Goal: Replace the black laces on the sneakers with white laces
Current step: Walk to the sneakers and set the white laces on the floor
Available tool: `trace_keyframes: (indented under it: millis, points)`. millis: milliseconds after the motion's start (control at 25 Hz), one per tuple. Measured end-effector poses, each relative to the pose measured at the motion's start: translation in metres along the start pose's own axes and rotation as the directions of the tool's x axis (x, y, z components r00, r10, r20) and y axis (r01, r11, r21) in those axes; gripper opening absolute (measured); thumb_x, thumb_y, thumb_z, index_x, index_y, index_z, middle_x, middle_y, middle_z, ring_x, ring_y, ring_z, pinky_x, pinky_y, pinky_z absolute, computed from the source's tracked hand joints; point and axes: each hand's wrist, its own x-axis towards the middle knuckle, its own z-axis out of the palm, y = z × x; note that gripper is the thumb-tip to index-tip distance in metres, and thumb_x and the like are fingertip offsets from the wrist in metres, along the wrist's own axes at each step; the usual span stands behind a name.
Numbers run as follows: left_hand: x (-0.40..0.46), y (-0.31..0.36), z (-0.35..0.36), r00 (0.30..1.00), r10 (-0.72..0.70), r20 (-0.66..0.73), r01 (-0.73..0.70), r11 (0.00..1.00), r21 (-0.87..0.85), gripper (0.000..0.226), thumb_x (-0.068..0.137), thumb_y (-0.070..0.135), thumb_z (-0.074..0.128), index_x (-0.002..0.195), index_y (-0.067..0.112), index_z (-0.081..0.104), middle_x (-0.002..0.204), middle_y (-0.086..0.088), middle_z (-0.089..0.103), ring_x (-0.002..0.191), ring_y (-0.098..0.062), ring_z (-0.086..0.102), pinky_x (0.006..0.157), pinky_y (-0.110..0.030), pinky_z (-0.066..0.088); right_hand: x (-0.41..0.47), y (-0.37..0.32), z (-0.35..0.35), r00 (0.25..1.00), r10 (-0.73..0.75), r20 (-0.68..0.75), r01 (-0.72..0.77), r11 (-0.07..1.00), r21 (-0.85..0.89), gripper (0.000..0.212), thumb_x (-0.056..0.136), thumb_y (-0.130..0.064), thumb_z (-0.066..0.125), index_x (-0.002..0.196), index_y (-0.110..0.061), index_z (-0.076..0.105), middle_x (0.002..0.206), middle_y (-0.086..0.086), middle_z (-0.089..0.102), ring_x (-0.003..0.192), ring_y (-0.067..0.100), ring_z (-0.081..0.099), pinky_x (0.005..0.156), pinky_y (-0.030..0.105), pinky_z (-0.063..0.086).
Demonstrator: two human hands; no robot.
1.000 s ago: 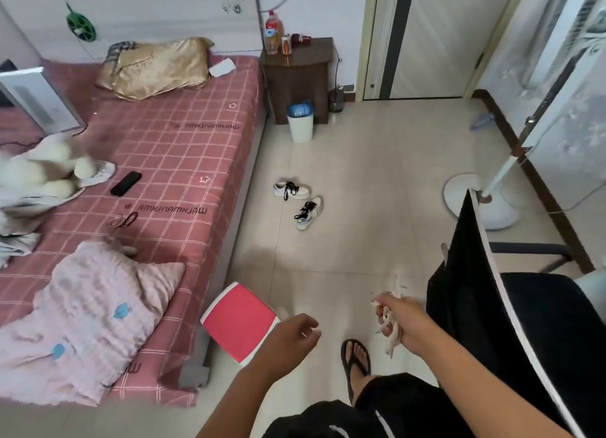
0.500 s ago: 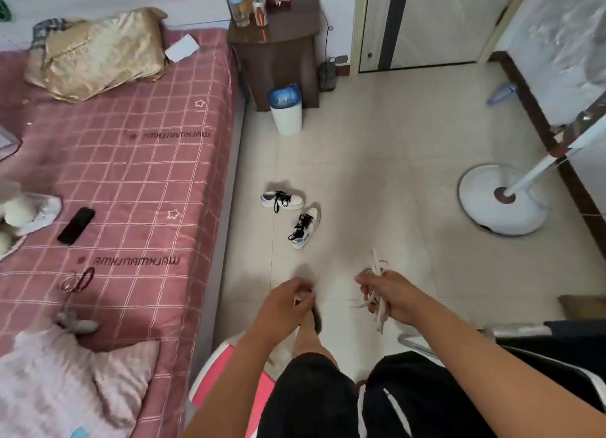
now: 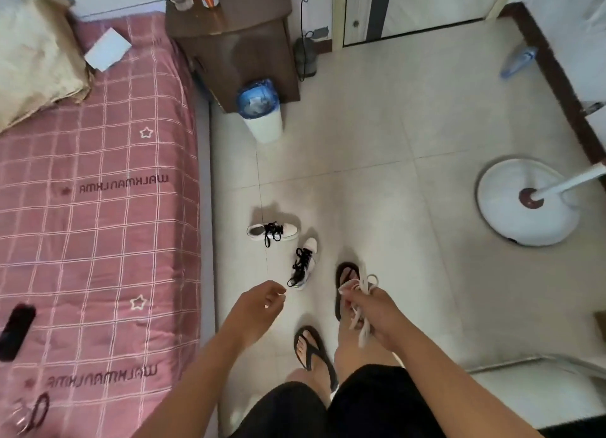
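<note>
White laces [image 3: 360, 306] bunched in the right hand [image 3: 377, 309], left hand [image 3: 262, 301] loosely open and empty, a person stands near two black-laced sneakers [image 3: 288, 250] on the floor [image 3: 393, 175]; unlacing likely comes next.

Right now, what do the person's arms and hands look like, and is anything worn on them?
Both forearms are bare, with no sleeves in view. The left hand and right hand wear no gloves; no rings, watch or bracelet are visible on fingers or wrists.

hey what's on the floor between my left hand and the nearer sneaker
Nothing: in the head view only bare tile separates the left hand from the nearer sneaker, black laces still in.
</note>
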Motion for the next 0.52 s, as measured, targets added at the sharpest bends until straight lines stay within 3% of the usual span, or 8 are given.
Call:
trace_keyframes:
  millis: [200,320,440,520]
  points:
    - [0.146,-0.01,0.001,0.996,-0.071,0.047,0.068,0.995,0.067,0.011,0.095,0.023,0.05,0.097,0.032,0.056,0.093,0.014,0.06,0.083,0.0,0.055,0.066,-0.007,0.04,0.149,-0.072,0.001,0.998,0.052,-0.048,-0.052,0.999,-0.01,0.015,0.09,-0.011,0.059,0.076,-0.006,0.06,0.061,0.008,0.055,0.052,0.016,0.048,0.047,0.024,0.035]
    - [0.252,-0.044,0.016,0.99,-0.087,0.107,0.061,0.972,0.225,0.014,0.096,0.024,0.043,0.101,0.026,0.056,0.098,0.012,0.056,0.088,-0.008,0.053,0.078,-0.019,0.042,0.258,-0.098,-0.005,0.997,0.047,-0.064,-0.054,0.991,-0.126,0.02,0.092,-0.013,0.054,0.079,0.002,0.057,0.058,0.011,0.054,0.045,0.016,0.046,0.042,0.02,0.035]
    - [0.347,-0.093,0.038,0.98,-0.119,0.162,0.047,0.918,0.393,0.014,0.096,0.027,0.037,0.096,0.025,0.051,0.102,0.007,0.055,0.092,-0.013,0.053,0.079,-0.026,0.041,0.363,-0.103,-0.007,0.995,0.037,-0.087,-0.057,0.971,-0.231,0.021,0.094,-0.012,0.051,0.075,-0.003,0.055,0.064,0.011,0.055,0.052,0.019,0.049,0.043,0.019,0.039]
    - [0.405,-0.135,0.055,0.966,-0.117,0.232,-0.028,0.84,0.541,0.018,0.095,0.03,0.039,0.104,0.023,0.053,0.108,0.004,0.056,0.095,-0.015,0.055,0.082,-0.027,0.043,0.44,-0.095,-0.009,0.996,0.025,-0.082,-0.051,0.94,-0.336,0.02,0.096,-0.013,0.048,0.077,-0.005,0.048,0.063,0.01,0.053,0.051,0.017,0.048,0.048,0.024,0.039]
